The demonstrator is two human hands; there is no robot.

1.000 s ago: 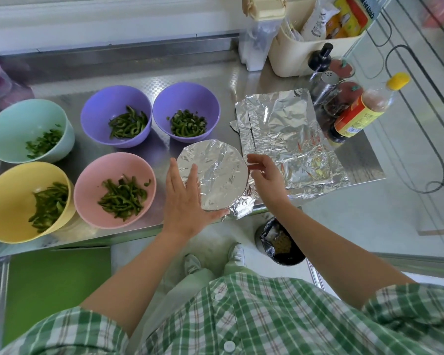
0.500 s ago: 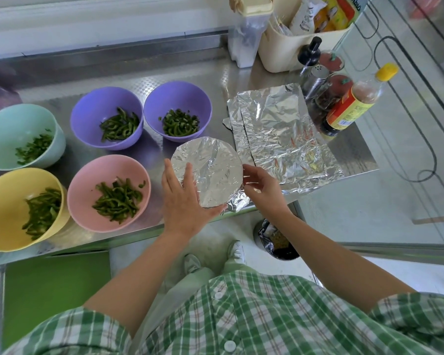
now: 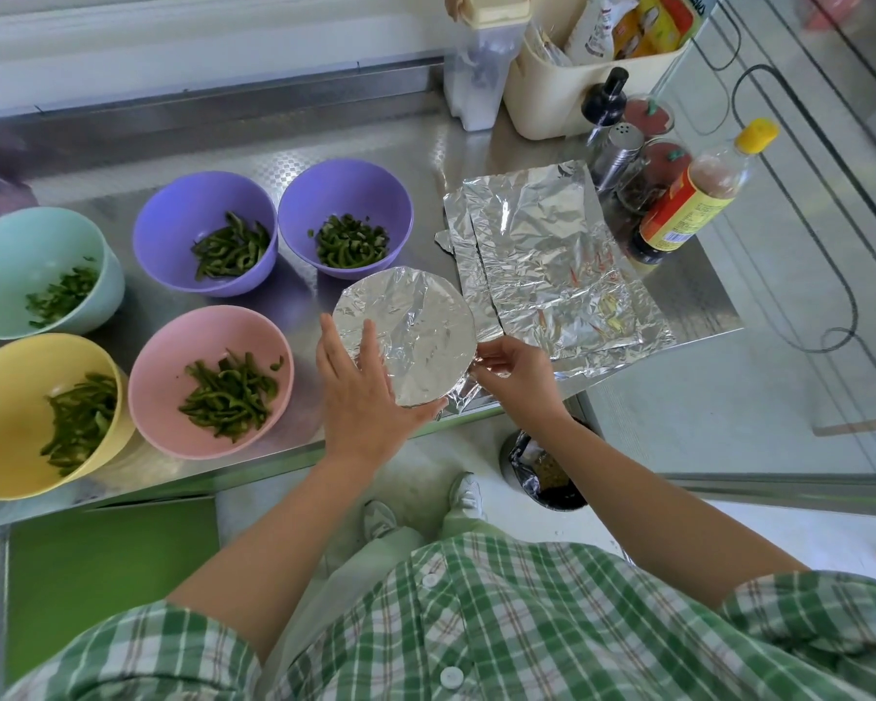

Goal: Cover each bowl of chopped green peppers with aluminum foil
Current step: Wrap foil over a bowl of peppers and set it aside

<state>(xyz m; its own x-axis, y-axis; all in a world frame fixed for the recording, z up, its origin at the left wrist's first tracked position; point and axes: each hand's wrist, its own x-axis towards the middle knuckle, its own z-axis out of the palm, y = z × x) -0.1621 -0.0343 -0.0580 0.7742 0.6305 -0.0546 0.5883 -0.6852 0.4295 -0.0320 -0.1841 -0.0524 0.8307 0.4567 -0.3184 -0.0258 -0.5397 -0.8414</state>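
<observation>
Pinning the foil-topped bowl at the desk's near edge with a flat, straight-fingered left grip, pinching the loose foil poking out at its right rim with the right grip, so probably tucking that side down next lol.

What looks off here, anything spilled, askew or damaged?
Nothing spilled. One oddity: the foil-covered bowl sits close to the front edge of the counter, and its loose foil flap sticks out crumpled on the right, untucked. The right hand pinches that flap; the left hand presses flat on top. The spare foil sheets lie unevenly stacked.
</observation>
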